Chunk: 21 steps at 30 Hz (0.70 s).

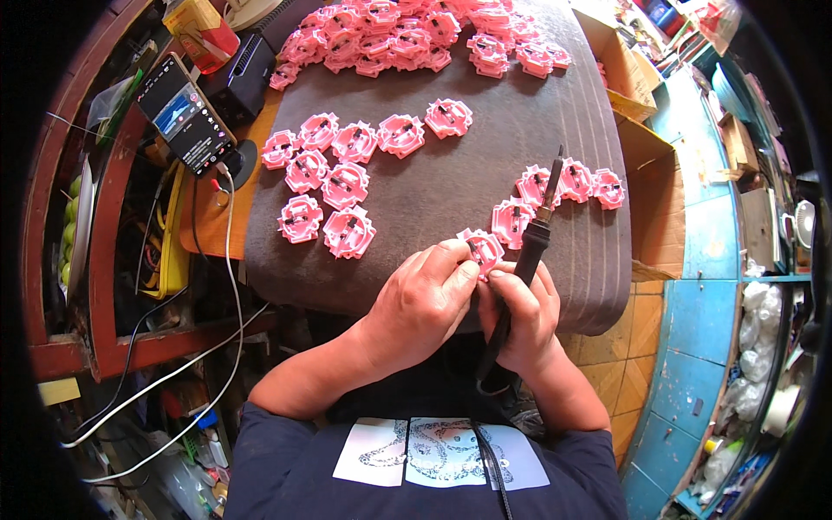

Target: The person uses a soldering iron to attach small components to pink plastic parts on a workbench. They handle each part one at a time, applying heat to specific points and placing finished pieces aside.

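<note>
Near the table's front edge, my left hand pinches a pink plastic part with small dark pieces in its middle. My right hand is closed on a black-handled soldering iron, its thin tip pointing up and away from me. The right fingertips also meet the lower edge of the pink part. Just beyond my hands, several similar pink parts form a curved row to the right. Another loose group of pink parts lies on the left of the table.
A large heap of pink parts covers the far end of the dark-covered table. At the left, a phone stands with a white cable hanging down. Cardboard boxes adjoin the table's right side.
</note>
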{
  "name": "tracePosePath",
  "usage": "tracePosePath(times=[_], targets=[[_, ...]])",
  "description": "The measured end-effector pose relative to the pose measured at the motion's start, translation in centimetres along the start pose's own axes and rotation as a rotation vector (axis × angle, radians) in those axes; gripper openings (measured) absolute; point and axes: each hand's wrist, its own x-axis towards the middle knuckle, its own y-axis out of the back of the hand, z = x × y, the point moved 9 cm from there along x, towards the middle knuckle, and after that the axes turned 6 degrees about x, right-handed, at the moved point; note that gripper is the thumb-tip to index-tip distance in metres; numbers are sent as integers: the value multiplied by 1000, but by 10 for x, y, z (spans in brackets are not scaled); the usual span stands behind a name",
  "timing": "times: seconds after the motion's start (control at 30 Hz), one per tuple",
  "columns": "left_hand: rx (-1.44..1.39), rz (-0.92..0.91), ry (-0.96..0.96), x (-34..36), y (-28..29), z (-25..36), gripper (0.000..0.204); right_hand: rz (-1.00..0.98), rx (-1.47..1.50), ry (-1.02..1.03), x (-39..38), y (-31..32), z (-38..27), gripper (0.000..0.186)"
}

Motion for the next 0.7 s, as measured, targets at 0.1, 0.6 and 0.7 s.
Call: tracePosePath(times=[0.1, 0.6, 0.7], targets=[[7, 4, -14, -1, 0, 0, 35, 32, 24, -19, -1, 3, 4, 49], [-227, 42, 111, 5, -2, -12, 31, 52, 201, -223, -14, 3, 21, 49], [-260, 43, 114, 5, -3, -15, 28, 48, 151, -192, -12, 5, 18, 48]])
